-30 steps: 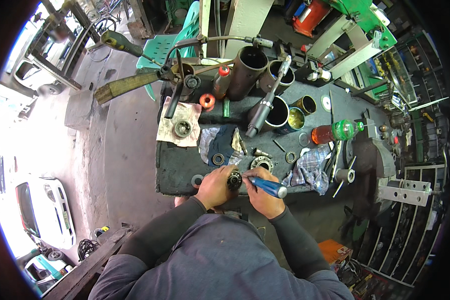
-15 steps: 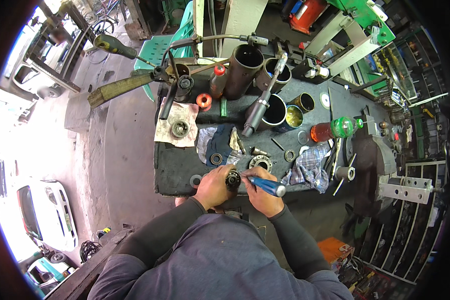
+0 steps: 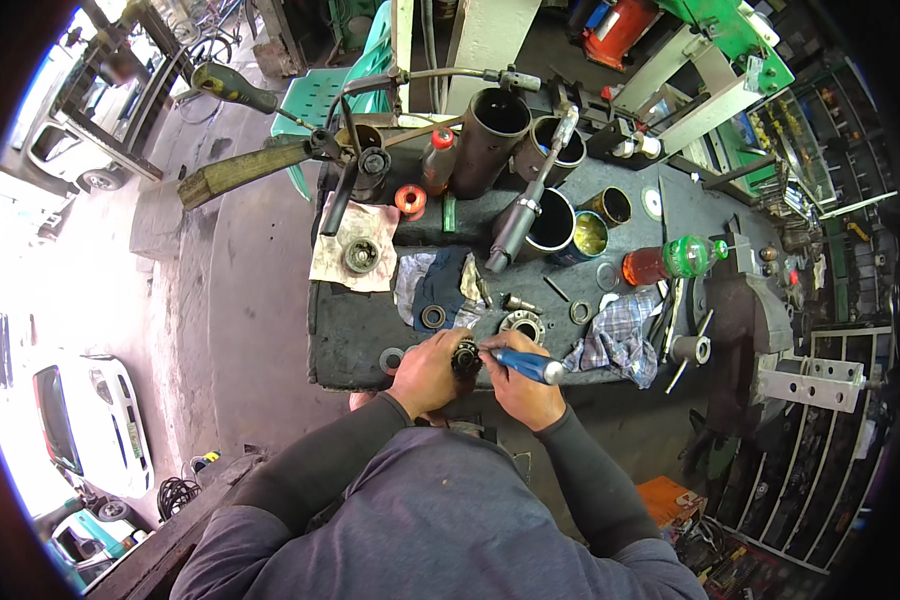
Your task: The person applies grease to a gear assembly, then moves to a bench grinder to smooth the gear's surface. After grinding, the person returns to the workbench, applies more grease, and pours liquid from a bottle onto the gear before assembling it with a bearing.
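At the near edge of the dark workbench [image 3: 360, 335], my left hand [image 3: 425, 377] is closed round a dark, round metal part [image 3: 465, 358] with a ringed end facing up. My right hand [image 3: 526, 393] grips a blue-handled screwdriver [image 3: 526, 366], its shaft pointing left at the metal part; the tip is hidden by my fingers. Just beyond my hands lies a flanged metal ring [image 3: 521, 327]. A bearing ring [image 3: 433, 317] rests on a dark blue cloth [image 3: 440, 285], and a flat washer [image 3: 391, 360] is left of my left hand.
Dark metal cylinders [image 3: 490, 140] and a grease tin [image 3: 590, 238] stand at the back. A green-and-red bottle [image 3: 675, 260] lies right, above a plaid rag [image 3: 615, 338]. A bench vise [image 3: 755, 330] juts out at the right. Tools with long handles [image 3: 245, 175] overhang the back left.
The screwdriver's handle end has shifted slightly left and down, turning with my right hand. My left hand keeps the metal part in nearly the same place.
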Available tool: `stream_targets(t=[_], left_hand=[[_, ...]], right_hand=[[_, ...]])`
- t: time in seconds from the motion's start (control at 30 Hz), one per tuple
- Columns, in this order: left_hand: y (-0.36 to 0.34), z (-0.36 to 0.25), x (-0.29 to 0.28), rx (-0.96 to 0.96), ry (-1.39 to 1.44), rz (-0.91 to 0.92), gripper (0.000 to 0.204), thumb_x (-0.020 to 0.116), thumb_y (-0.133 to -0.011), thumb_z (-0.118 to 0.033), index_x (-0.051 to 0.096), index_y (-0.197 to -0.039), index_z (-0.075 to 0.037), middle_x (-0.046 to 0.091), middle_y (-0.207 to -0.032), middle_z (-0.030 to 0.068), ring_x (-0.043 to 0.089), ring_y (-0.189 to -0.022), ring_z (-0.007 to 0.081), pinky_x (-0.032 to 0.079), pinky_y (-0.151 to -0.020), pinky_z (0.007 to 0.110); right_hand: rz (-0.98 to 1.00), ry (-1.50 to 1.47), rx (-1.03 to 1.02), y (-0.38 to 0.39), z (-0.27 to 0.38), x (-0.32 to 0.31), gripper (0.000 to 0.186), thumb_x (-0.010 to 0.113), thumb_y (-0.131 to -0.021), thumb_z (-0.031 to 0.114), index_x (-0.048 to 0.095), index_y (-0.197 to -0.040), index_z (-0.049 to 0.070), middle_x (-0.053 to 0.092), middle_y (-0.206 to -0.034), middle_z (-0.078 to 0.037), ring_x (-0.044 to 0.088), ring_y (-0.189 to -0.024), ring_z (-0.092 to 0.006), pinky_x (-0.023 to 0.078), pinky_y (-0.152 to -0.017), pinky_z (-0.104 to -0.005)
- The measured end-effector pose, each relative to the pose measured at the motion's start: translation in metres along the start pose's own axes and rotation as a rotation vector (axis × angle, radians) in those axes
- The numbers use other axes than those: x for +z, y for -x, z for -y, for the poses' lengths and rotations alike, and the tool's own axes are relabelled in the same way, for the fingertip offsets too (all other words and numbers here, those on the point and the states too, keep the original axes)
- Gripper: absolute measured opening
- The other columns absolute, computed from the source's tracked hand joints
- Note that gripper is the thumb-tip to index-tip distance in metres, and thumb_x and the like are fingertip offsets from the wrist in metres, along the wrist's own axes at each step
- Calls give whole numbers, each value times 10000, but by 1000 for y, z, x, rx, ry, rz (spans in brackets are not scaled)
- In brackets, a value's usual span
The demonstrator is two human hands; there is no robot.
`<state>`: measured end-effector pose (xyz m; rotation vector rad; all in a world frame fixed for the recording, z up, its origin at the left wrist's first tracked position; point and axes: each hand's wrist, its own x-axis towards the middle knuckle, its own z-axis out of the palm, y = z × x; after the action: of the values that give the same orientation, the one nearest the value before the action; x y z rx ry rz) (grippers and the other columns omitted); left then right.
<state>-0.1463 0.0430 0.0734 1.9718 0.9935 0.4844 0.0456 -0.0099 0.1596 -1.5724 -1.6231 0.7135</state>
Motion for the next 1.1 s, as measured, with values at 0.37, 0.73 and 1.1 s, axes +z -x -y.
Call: stream_targets(t=[0.37,0.73,1.1], left_hand=[[-4,0,0,10,-1,-5,668,861,-851,-204,591,-1448,-74,700,-1344,181,706,-1222,416,591,-984,504],[4,-6,9,-44,23,-73,694,896,-837,-196,580,-1438,-50,692,-1292,207,705,-1193,443,588,-987,498],[6,-5,8,-46,20,-42,697,892,-847,-202,571,-1446,-47,691,-1280,202,703,-1166,454,581,-971,505]], right_hand=[[-15,-21,-24,1,-8,5,158,794,-987,60,674,-1072,4,740,-998,-187,739,-921,-420,585,-802,-449],[-150,48,0,27,-2,2,131,793,-992,44,712,-1088,9,757,-1018,-161,752,-930,-380,590,-826,-426],[-131,-6,-8,25,11,6,126,798,-991,42,708,-1072,8,752,-986,-181,757,-898,-391,596,-781,-428]])
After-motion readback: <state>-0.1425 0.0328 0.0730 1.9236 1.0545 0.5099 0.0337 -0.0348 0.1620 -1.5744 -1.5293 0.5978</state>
